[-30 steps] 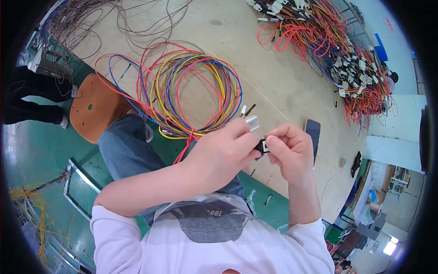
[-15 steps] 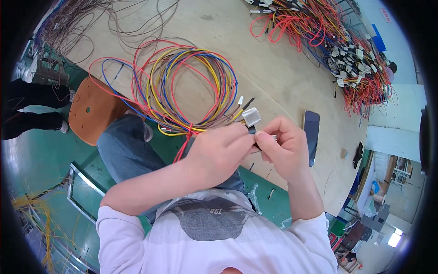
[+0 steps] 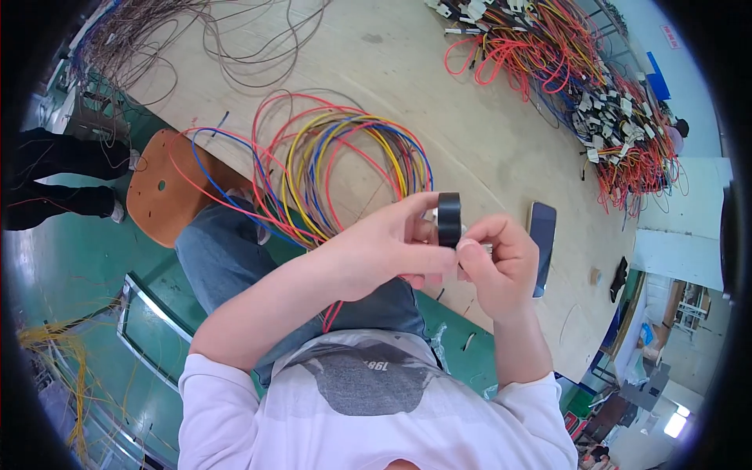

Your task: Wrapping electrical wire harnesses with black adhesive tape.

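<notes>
My left hand [image 3: 384, 251] grips a black tape roll [image 3: 449, 219], held upright on edge between thumb and fingers in front of my chest. Pressed against the roll from the right, my right hand [image 3: 497, 270] pinches a small pale connector [image 3: 479, 248] that the fingers mostly hide. A loose coil of red, yellow, blue and orange wires [image 3: 345, 168] lies on the wooden table [image 3: 439, 102] just beyond my hands, and some strands run down toward my lap.
A dark phone [image 3: 542, 247] lies flat on the table right of my hands. Heaps of tagged red and multicoloured wire harnesses [image 3: 595, 86] fill the far right. Thin brown wires [image 3: 196, 39] spread at the far left. A round wooden stool [image 3: 160, 188] stands beside my knee.
The grey connector that stuck up above my hands is now almost hidden. The black tape roll has come up into plain view between my fingers. My hands stay together.
</notes>
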Demonstrator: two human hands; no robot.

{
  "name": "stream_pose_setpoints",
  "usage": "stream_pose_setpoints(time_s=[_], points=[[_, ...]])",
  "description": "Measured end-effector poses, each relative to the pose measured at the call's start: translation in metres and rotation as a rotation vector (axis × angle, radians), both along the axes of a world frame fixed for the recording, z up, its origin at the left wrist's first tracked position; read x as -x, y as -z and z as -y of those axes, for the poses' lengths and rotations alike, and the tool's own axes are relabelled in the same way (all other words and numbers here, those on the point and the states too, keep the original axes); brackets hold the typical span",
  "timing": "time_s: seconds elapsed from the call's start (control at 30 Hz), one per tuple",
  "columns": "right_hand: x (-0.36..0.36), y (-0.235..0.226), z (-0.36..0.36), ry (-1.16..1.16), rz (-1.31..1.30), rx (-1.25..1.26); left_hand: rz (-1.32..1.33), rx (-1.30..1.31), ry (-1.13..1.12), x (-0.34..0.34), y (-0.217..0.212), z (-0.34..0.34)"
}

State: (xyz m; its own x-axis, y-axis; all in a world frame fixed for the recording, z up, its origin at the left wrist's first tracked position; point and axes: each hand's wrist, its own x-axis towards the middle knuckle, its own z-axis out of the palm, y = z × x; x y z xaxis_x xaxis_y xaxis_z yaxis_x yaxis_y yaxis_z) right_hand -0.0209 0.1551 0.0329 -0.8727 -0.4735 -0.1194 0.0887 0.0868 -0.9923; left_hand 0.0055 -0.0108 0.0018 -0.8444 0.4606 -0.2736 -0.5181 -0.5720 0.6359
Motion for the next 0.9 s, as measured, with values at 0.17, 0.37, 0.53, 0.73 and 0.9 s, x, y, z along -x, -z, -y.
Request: stream_pose_setpoints(time_s=[0.17,0.37,0.53,0.73,0.9], points=[[0.007,0.002,-0.005,0.002,0.038,0.0,0.211,-0.121,-0.184,0.001,0.004,-0.006],[0.019,-0.009,0.001,0.096,0.222,0.02,-0.543,0.058,-0.306,-0.009,0.008,0.001],[0.02,-0.003,0.005,-0.023,-0.177,-0.336,-0.295,0.291,-0.259,-0.018,0.01,-0.001],[0.012,-0.005,0.007,0.076,-0.292,-0.353,-0.542,0.376,-0.336,-0.003,0.021,-0.026],[0.018,0.005,0.004,-0.066,-0.337,-0.368,-0.652,0.572,-0.431,-0.004,0.035,-0.03]])
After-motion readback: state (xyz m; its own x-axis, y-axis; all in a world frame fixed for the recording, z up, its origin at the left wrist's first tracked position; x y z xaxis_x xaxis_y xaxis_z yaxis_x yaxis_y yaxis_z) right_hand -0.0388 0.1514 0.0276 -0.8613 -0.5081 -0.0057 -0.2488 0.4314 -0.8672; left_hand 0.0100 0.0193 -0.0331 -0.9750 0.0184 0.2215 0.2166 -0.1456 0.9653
